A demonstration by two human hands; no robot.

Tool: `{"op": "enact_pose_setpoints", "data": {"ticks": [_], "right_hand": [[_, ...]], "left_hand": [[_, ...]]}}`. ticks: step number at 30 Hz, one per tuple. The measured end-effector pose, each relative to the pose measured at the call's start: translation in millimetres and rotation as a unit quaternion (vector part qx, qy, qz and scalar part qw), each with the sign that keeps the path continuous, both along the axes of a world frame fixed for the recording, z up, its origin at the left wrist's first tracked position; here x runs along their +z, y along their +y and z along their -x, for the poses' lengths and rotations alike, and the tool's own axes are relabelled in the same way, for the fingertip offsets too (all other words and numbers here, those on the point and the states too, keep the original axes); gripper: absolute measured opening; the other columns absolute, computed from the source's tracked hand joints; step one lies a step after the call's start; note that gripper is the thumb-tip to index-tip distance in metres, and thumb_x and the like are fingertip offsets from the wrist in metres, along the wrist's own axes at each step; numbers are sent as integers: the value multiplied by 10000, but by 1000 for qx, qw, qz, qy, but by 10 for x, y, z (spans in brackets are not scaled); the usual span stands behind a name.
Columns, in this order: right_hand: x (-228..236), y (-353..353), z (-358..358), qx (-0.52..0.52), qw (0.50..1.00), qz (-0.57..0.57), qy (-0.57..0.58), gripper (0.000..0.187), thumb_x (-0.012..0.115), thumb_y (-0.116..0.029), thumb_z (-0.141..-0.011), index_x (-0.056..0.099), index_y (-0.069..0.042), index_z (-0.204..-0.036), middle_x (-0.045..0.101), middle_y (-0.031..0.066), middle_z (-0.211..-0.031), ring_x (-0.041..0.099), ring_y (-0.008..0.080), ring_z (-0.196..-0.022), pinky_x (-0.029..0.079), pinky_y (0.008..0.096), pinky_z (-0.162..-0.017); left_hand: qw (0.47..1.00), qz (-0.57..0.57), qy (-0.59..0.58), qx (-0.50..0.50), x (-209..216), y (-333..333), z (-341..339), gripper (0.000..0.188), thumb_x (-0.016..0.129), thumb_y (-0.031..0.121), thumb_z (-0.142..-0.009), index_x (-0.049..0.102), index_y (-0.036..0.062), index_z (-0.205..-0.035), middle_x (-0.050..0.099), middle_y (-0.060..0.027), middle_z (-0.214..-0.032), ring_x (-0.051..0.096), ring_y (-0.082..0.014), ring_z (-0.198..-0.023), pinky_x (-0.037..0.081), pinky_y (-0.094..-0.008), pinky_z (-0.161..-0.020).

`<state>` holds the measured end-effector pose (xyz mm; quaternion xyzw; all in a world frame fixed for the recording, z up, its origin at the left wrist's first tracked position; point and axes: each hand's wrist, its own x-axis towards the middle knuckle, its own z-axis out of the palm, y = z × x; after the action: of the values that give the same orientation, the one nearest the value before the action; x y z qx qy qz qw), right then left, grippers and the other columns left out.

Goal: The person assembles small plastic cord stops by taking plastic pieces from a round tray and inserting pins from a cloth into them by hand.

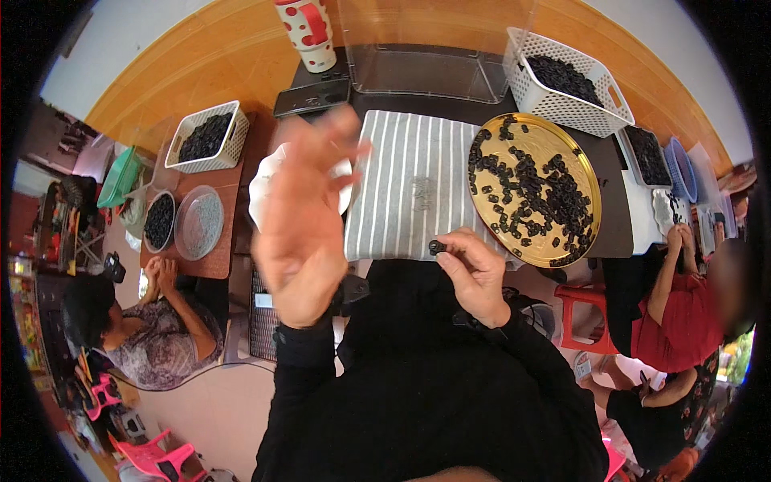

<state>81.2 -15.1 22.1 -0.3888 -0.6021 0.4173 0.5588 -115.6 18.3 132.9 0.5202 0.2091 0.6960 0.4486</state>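
One grey-and-white striped cloth [377,209] is the landmark. At its near edge, toward its right side, the right hand [478,281] pinches one small black plastic piece [436,247] between thumb and fingertip. Over the cloth's left edge is the raised left hand [305,213], its fingers blurred; I cannot tell whether they grip anything. One cluster of thin grey slivers [422,193], too fine to count, lies near the middle of the cloth.

Containers: just right of the cloth stands one round gold metal tray [554,138], strewn with dozens of loose black pieces [554,193]. Two white perforated plastic baskets hold heaps of black pieces: the right-hand basket [554,100] beyond the cloth's far right corner, the left-hand basket [205,166] well to its left. Also well left of the cloth are two round bowls: the dark-filled bowl [160,218] holds black pieces, the pale-filled bowl [199,223] a mass of tiny grey bits. One white scalloped plate [261,193] sits just left of the cloth, partly behind the left hand; its contents are hidden. Beyond the cloth's far edge stand one clear plastic box [434,76] and, farther left, one white tumbler with red dots [318,56].
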Motion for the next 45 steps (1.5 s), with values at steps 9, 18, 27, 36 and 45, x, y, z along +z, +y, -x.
{"op": "enact_pose_setpoints", "data": {"ticks": [9, 18, 27, 36, 45], "right_hand": [[88, -33, 111, 15, 999, 22, 24, 214, 626, 89, -826, 633, 32, -1032, 555, 36, -833, 495, 87, -723, 396, 208, -642], [102, -77, -73, 6, 1000, 26, 8, 214, 606, 103, -836, 625, 33, -1037, 544, 15, -825, 474, 69, -705, 387, 199, -635], [295, -5, -462, 80, 982, 168, -29, 187, 661, 20, -823, 659, 2, -1010, 594, -14, -842, 530, 46, -761, 425, 192, -678], [1257, 1604, -1799, -115, 971, 70, 198, 298, 530, -8, -938, 479, 154, -1182, 610, 208, -1073, 616, 253, -1027, 531, 284, -894], [658, 948, -1855, -47, 955, 193, -221, 211, 645, -54, -817, 649, 24, -1014, 680, 48, -839, 608, 100, -702, 479, 245, -602]], "left_hand": [[946, -266, 180, 40, 661, 126, 299, 1051, 674, 580, -792, 72, 132, -1527, 122, -343, -1509, 339, -452, -1332, 352, -450, -1056], [955, -219, 184, 79, 687, 49, 238, 997, 662, 551, -816, 105, 117, -1520, 146, -344, -1502, 345, -451, -1328, 353, -457, -1054], [958, -207, 146, 132, 625, 87, 155, 944, 650, 521, -840, 138, 103, -1514, 170, -345, -1496, 351, -450, -1324, 355, -465, -1051], [968, -204, 88, 117, 810, 203, -171, 891, 639, 491, -865, 171, 89, -1507, 194, -346, -1490, 358, -449, -1320, 356, -472, -1049], [985, 95, 133, 46, -356, -68, 86, 164, 611, -62, -843, 668, -61, -997, 656, -127, -951, 614, -186, -886, 469, -275, -819]]}}
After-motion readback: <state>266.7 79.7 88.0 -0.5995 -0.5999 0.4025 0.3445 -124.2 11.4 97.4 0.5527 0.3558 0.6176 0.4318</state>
